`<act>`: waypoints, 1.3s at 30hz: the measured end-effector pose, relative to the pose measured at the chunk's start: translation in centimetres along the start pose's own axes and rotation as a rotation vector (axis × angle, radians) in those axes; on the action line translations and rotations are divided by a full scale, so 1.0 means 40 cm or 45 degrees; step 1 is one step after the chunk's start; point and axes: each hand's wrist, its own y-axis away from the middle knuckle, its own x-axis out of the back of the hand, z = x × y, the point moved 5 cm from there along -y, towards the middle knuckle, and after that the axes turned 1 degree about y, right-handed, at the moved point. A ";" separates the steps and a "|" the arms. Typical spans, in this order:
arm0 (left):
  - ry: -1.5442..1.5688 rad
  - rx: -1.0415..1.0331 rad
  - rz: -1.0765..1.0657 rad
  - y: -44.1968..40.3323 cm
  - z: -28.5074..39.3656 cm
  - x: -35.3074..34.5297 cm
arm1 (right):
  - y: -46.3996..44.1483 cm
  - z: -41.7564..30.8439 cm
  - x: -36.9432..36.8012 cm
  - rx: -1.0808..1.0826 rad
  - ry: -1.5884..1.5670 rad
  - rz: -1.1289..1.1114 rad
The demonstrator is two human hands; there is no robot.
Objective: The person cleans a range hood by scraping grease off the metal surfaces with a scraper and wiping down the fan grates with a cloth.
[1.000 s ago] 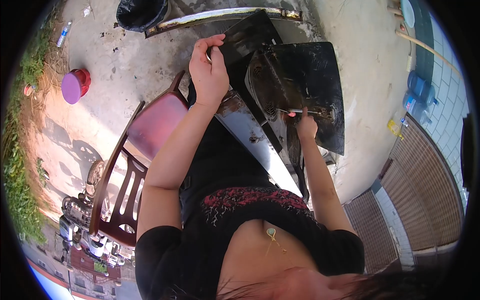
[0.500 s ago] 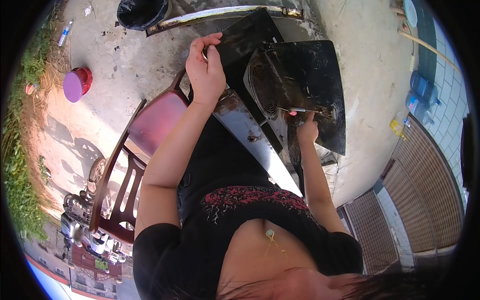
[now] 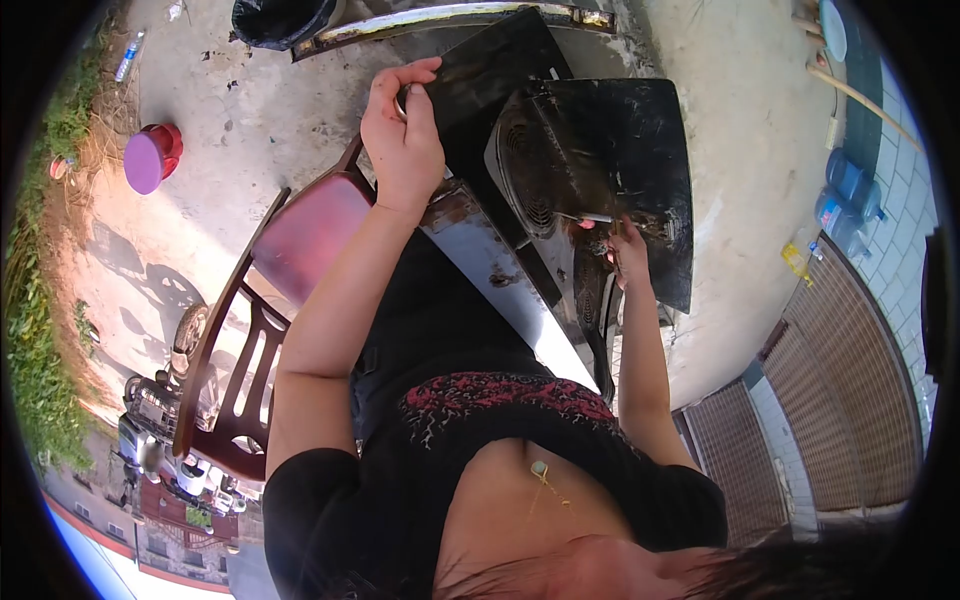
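My left hand [image 3: 402, 140] is raised at the near left corner of a black, greasy panel [image 3: 500, 75]. Its fingers curl round a small shiny metal piece, mostly hidden in the palm. My right hand [image 3: 628, 255] is closed, fingertips together, at the lower part of a dirty black appliance [image 3: 620, 140] with a round ribbed vent. What it pinches is too small to tell. Just above those fingertips lies a short grey metal rod [image 3: 597, 218] with a pink end. Between my arms, a stained stainless steel panel [image 3: 490, 270] slants toward my body.
A wooden chair with a reddish seat [image 3: 310, 235] stands at my left, with a purple-topped stool [image 3: 147, 162] farther off. A black-lined bin [image 3: 283, 22] and a long metal strip [image 3: 450, 20] lie ahead. Large water bottles [image 3: 848, 205] stand by the right wall.
My right hand has turned and drawn slightly down and right; its pointing index finger is now folded in with the others. My left hand has shifted slightly left.
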 end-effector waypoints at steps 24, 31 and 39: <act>0.006 0.043 -0.041 0.006 -0.004 0.006 | 0.007 0.003 -0.063 0.272 0.908 0.607; 0.026 0.058 -0.049 0.007 -0.004 0.006 | -0.024 0.043 -0.066 0.210 0.845 0.630; -0.066 0.035 -0.067 0.005 0.008 0.004 | -0.037 0.039 -0.076 0.157 0.933 0.602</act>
